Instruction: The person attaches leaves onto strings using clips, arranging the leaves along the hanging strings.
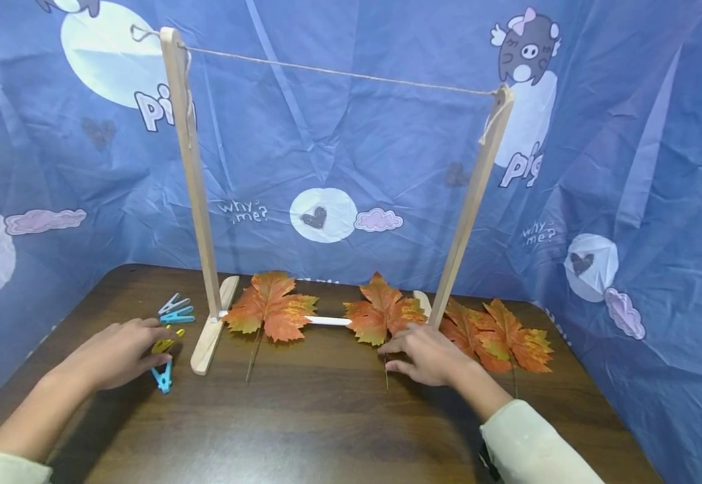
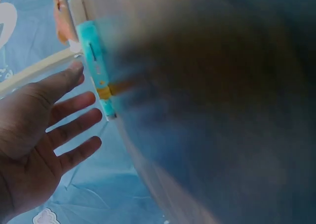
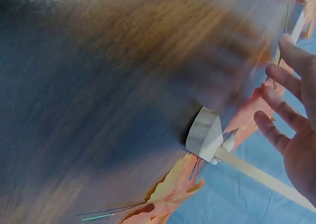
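My left hand (image 1: 121, 353) hovers by several plastic clothespins at the table's left, fingers loosely extended. A blue clothespin (image 1: 162, 380) lies under its thumb; a yellow clothespin (image 1: 162, 344) is by the fingertips, and another blue clothespin (image 1: 178, 315) sits behind. In the left wrist view the fingers are apart beside a teal clothespin (image 2: 90, 41). My right hand (image 1: 426, 355) reaches over the stem of an orange artificial maple leaf (image 1: 377, 306), its thumb and forefinger on either side of the thin stem. The right wrist view shows those fingers (image 3: 284, 78) spread, without a pinch.
A wooden stand has a left post (image 1: 193, 181), a right post (image 1: 471, 208) and a twine line (image 1: 338, 72) strung between their tops. One maple leaf (image 1: 266, 306) lies near the left foot (image 1: 207, 346); two overlapping leaves (image 1: 516, 339) lie right. Blue printed cloth (image 1: 351, 148) hangs behind.
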Available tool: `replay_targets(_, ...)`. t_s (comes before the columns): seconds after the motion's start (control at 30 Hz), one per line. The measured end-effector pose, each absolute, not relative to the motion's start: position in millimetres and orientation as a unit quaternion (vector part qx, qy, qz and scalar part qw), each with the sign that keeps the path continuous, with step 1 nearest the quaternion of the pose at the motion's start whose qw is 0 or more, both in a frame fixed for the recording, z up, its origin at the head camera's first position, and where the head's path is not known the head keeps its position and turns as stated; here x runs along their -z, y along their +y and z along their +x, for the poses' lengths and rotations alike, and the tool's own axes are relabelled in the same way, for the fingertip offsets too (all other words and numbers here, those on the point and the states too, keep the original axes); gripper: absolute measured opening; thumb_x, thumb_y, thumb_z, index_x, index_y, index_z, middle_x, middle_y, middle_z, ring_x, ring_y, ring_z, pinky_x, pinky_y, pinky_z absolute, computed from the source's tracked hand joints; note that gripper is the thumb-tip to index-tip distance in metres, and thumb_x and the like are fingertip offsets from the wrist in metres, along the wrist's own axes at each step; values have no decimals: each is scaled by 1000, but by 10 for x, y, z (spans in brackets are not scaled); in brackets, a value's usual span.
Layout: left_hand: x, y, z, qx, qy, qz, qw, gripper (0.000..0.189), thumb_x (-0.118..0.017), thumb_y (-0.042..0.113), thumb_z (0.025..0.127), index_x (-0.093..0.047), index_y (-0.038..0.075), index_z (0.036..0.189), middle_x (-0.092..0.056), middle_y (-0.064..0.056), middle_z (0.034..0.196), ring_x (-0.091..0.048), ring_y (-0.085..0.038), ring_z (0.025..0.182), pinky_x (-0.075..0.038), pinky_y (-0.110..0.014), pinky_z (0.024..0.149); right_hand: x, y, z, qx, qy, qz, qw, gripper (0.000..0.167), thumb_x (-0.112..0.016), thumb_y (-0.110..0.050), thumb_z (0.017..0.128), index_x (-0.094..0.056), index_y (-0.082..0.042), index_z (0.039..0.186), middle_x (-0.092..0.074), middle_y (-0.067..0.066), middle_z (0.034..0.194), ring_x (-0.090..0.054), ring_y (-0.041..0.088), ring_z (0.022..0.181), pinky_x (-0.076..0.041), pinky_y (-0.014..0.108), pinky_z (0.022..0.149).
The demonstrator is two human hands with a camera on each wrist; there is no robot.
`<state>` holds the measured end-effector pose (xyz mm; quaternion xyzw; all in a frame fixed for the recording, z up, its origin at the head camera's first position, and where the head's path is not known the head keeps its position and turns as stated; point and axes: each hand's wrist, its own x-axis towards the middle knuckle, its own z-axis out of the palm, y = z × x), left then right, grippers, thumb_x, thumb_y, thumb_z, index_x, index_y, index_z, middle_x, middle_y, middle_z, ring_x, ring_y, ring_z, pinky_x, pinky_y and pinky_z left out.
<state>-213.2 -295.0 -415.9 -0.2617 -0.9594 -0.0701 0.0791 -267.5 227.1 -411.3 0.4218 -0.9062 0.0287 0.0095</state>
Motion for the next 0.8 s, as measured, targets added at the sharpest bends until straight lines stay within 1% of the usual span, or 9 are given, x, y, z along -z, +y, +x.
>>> replay_targets(0.1, 4186, -2983, -2116, 79, -959, -264, 72, 29, -83, 22, 86, -76, 10, 111, -69, -3, 101, -69, -27, 86, -58, -47, 68, 4106, 2250, -2668, -40, -909, 415, -4, 31, -72, -34, 97, -75, -21, 126, -73, -6, 120, -65, 20, 112, -53, 45, 95)
replay_targets(0.2, 4204, -3024, -2110, 90, -957, -271, 57, 30, -83, 21, 86, -76, 12, 114, -67, -1, 102, -68, -24, 86, -58, -47, 69, 4107, 2222, -2665, -48, -914, 402, -19, 30, -72, -35, 97, -75, -23, 125, -73, -8, 122, -64, 18, 115, -53, 45, 97)
replay_targets(0.3, 4210, -3063, -2111, 105, -952, -284, 42, 30, -82, 20, 87, -76, 14, 116, -64, 3, 102, -66, -18, 88, -57, -42, 71, 4114, 2196, -2661, -58, -916, 396, -28, 30, -71, -34, 98, -75, -23, 125, -72, -9, 122, -63, 17, 115, -52, 44, 98)
replay_targets(0.43, 4211, -3104, -2127, 143, -934, -324, 43, 30, -81, 17, 88, -76, 14, 117, -62, 8, 104, -62, -9, 91, -56, -35, 75, 4126, 2179, -2649, -77, -913, 399, -30, 28, -73, -31, 97, -76, -20, 123, -73, -8, 119, -65, 16, 113, -53, 42, 97)
replay_targets(0.5, 4223, -3134, -2139, 160, -923, -347, 49, 32, -81, 16, 87, -75, 14, 118, -62, 8, 105, -62, -8, 92, -55, -34, 76, 4132, 2176, -2649, -86, -912, 401, -30, 27, -73, -29, 97, -76, -19, 122, -74, -7, 117, -66, 15, 112, -54, 42, 96)
replay_targets(0.6, 4242, -3189, -2148, 176, -916, -356, 49, 34, -82, 18, 87, -75, 14, 120, -63, 6, 109, -62, -8, 95, -56, -34, 78, 4129, 2173, -2657, -99, -911, 400, -35, 27, -73, -29, 97, -77, -18, 121, -74, -8, 116, -67, 13, 110, -55, 41, 94)
replay_targets(0.7, 4255, -3236, -2159, 198, -913, -355, 39, 35, -82, 22, 87, -74, 16, 121, -64, 5, 110, -62, -6, 94, -56, -33, 76, 4124, 2173, -2670, -115, -909, 399, -41, 27, -74, -29, 96, -77, -18, 121, -74, -8, 115, -68, 12, 109, -56, 40, 92)
replay_targets(0.8, 4265, -3273, -2182, 217, -907, -359, 32, 37, -84, 22, 85, -74, 16, 120, -64, 3, 111, -61, -4, 91, -55, -30, 73, 4120, 2178, -2687, -129, -907, 399, -46, 28, -73, -27, 96, -76, -17, 123, -75, -8, 115, -68, 12, 109, -57, 40, 92)
